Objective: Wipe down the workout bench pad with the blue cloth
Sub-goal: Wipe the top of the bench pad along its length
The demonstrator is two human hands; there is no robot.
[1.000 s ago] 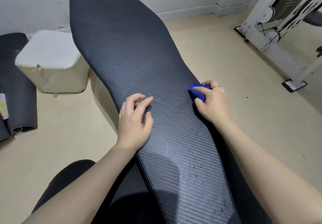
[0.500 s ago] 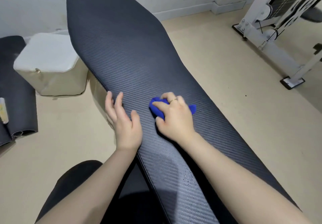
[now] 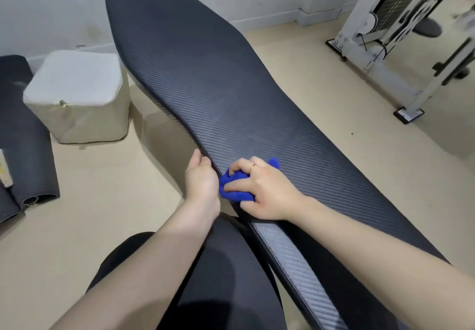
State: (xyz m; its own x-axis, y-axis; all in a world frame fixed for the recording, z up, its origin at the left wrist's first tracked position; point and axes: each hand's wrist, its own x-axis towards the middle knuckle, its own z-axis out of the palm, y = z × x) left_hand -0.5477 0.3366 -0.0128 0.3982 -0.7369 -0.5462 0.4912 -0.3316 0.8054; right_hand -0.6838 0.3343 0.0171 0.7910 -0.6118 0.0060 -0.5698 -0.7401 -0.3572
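Shifted leftward to near-left edge of bench pad (image 3: 205, 72): right hand (image 3: 264, 191), blue cloth (image 3: 235, 191) | cloth bunched on pad, clutched in curled right fingers | left hand (image 3: 201, 180) against same edge, fingers hidden, grasp unclear

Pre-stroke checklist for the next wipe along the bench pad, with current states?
1. Crumpled blue cloth gripped by right hand: ok.
2. Cloth on black ribbed bench pad: ok, at its left edge.
3. Left hand clear of cloth: not ok, rests on pad edge beside it.
4. Pad ahead free of objects: ok.
5. Moisture left on near pad: cannot tell.
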